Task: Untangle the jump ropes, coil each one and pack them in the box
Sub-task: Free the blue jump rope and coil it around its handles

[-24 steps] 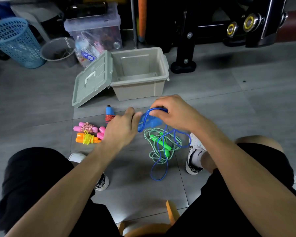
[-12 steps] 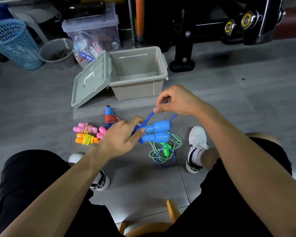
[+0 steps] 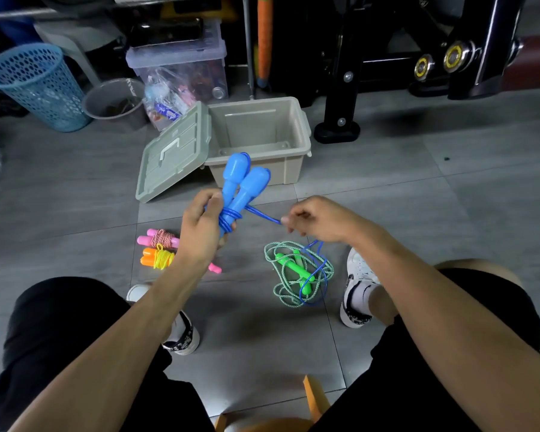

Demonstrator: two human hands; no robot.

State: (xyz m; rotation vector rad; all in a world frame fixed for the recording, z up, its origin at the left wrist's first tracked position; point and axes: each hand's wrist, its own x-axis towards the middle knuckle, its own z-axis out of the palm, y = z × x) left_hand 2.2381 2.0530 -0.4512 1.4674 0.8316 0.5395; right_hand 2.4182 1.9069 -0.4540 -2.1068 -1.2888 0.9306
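Observation:
My left hand [image 3: 200,226] grips the two blue jump rope handles [image 3: 242,182], held upright side by side with a few turns of blue cord around their lower ends. My right hand [image 3: 317,221] pinches the blue cord [image 3: 264,216] a little to the right of the handles. The rest of that cord trails down into a loose pile of green rope with green handles [image 3: 293,269] on the floor. The open beige box [image 3: 293,163] stands behind, its inside bare. A coiled pink rope [image 3: 159,239] and a coiled orange-and-yellow rope [image 3: 158,258] lie at the left.
The box's lid [image 3: 172,159] leans against its left side. A blue mesh basket [image 3: 38,85], a grey bucket [image 3: 114,102] and a clear storage bin [image 3: 181,76] stand behind at the left. A black machine frame [image 3: 343,88] is at the right. My shoes [image 3: 357,288] flank the green rope.
My left hand has lifted the blue handles and turned them upright. My right hand moved down and to the right, drawing the cord sideways; turns of cord now circle the handles.

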